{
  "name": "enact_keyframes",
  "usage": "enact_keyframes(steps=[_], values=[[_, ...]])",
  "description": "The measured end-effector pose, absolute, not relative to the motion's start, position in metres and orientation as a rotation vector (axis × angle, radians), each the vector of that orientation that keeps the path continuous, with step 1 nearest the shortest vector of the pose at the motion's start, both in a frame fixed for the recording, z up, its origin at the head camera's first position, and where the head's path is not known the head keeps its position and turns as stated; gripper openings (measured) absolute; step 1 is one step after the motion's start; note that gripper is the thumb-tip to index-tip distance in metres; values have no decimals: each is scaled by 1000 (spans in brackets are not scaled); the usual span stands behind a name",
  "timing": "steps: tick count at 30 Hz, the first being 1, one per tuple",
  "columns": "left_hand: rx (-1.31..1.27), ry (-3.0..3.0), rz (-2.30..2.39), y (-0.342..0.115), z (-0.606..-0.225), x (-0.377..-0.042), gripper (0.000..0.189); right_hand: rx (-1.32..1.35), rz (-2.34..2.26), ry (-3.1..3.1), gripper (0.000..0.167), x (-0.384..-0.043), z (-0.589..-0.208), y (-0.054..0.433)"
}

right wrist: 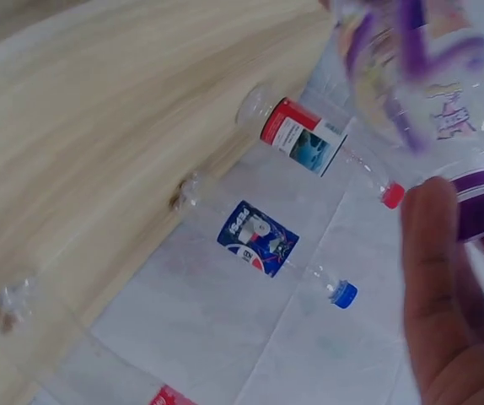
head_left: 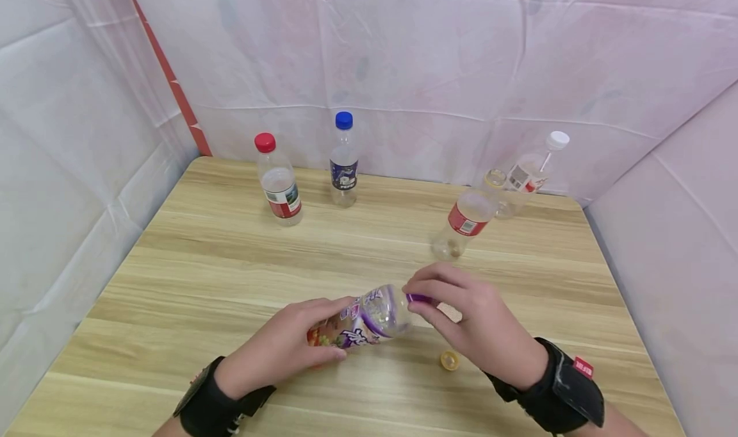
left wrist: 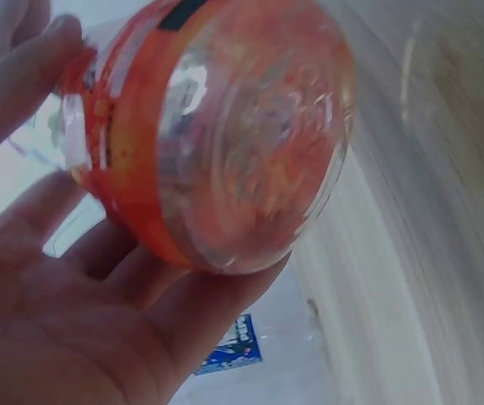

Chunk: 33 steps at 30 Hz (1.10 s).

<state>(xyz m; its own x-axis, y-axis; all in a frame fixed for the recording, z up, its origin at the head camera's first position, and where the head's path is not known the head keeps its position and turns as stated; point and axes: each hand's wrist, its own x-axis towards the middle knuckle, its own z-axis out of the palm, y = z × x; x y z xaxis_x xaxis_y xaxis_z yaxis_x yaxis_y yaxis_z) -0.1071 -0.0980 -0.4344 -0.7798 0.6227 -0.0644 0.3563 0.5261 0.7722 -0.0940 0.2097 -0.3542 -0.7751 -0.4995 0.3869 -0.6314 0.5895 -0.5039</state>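
Note:
A clear plastic bottle with a purple and orange label (head_left: 360,321) lies tilted in my left hand (head_left: 296,334), its neck pointing right. The fingers and thumb of that hand wrap round its lower half; the left wrist view shows the bottle's base (left wrist: 267,135) turned to the camera. My right hand (head_left: 469,312) pinches the purple cap (head_left: 421,298) at the neck end between thumb and fingers. In the right wrist view the purple cap (right wrist: 482,202) sits at the mouth; I cannot tell how tightly. A loose yellow cap (head_left: 450,360) lies below my right hand.
Toward the back stand a red-capped bottle (head_left: 282,193), a blue-capped Pepsi bottle (head_left: 344,171) and a white-capped bottle (head_left: 524,177). A red-labelled bottle (head_left: 468,219) with a yellow neck ring and no visible cap stands nearer. White cloth (head_left: 369,59) encloses the wooden table (head_left: 202,283).

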Motion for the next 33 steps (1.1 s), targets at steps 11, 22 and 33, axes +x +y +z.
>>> enact_keyframes(steps=[11, 22, 33], values=[[847, 2734, 893, -89, -433, -101, 79, 675, 1119, -2756, 15, -96, -360, 207], [859, 2529, 1095, -97, -432, -104, 76, 928, 1008, -2573, 25, -94, -357, 207], [829, 2274, 1129, -101, -434, -110, 67, 1190, 931, -2522, 20, -97, -358, 214]])
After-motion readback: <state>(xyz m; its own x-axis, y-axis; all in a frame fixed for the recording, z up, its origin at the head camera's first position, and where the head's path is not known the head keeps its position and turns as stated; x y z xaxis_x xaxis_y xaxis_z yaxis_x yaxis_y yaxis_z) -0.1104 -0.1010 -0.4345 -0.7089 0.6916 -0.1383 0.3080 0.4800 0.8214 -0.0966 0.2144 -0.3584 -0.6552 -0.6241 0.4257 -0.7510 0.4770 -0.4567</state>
